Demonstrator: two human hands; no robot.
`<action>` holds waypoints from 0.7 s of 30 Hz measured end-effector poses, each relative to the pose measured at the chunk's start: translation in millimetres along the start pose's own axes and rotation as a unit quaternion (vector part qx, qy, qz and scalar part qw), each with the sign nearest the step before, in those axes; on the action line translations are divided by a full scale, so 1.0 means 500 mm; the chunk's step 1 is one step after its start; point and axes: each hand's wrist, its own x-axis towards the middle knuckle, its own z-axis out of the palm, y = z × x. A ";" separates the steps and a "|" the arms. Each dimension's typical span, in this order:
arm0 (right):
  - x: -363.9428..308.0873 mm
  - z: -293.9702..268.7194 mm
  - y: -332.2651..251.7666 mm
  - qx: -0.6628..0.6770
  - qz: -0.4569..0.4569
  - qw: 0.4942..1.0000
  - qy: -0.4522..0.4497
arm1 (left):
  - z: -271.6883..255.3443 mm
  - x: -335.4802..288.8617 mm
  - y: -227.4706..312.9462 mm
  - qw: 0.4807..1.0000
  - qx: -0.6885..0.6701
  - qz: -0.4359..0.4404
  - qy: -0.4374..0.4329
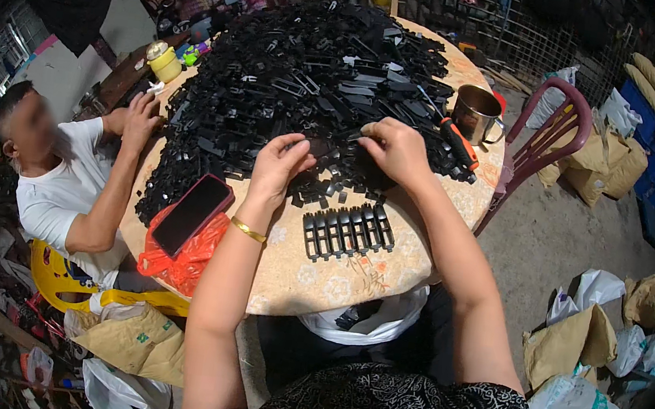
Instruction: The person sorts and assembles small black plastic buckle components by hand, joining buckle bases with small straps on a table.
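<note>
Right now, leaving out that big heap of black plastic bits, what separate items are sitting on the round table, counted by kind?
Phones: 1
Orange plastic bags: 1
Metal mugs: 1
Orange-handled tools: 1
Yellow jars: 1
Neat rows of black pieces: 1
Total: 6

A phone [191,214] with a dark, blank screen and reddish rim lies on an orange bag [188,257] at the near left edge of the surface [335,275]. Tan paper sacks [568,344] and white plastic sacks [577,399] lie on the floor to the right. Another tan sack [135,340], with a small green mark, lies lower left.
</note>
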 end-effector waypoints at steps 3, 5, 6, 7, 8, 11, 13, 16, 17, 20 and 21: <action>-0.002 -0.005 -0.001 -0.006 -0.059 0.998 -0.029 | -0.011 0.002 0.001 0.997 -0.072 -0.036 0.012; -0.010 0.011 -0.008 -0.038 -0.097 0.993 -0.055 | -0.012 0.002 -0.002 0.992 -0.108 -0.071 -0.001; -0.011 0.027 -0.014 -0.059 -0.113 0.990 -0.065 | -0.016 0.001 -0.007 0.992 -0.107 -0.071 0.000; -0.009 0.036 -0.017 -0.083 -0.113 0.986 -0.088 | -0.021 0.003 -0.015 0.986 -0.148 -0.082 -0.002; -0.009 0.042 -0.018 -0.107 -0.114 0.982 -0.110 | -0.025 0.005 -0.020 0.978 -0.188 -0.094 -0.005; -0.004 0.043 -0.024 -0.147 -0.102 0.976 -0.123 | -0.015 0.000 -0.013 0.971 -0.202 -0.128 -0.021; -0.004 0.042 -0.036 -0.148 -0.093 0.976 -0.128 | -0.017 -0.001 -0.013 0.968 -0.207 -0.127 -0.058; 0.000 0.040 -0.032 -0.158 -0.079 0.974 -0.140 | -0.006 -0.006 -0.010 0.968 -0.206 -0.124 -0.068; 0.000 0.039 -0.027 -0.164 -0.077 0.972 -0.148 | -0.006 -0.007 -0.011 0.968 -0.200 -0.124 -0.086; -0.002 0.040 -0.020 -0.134 -0.070 0.981 -0.122 | -0.015 0.001 -0.019 0.952 -0.243 -0.147 -0.115; -0.002 0.040 -0.023 -0.133 -0.071 0.981 -0.122 | -0.022 0.005 -0.025 0.952 -0.243 -0.146 -0.114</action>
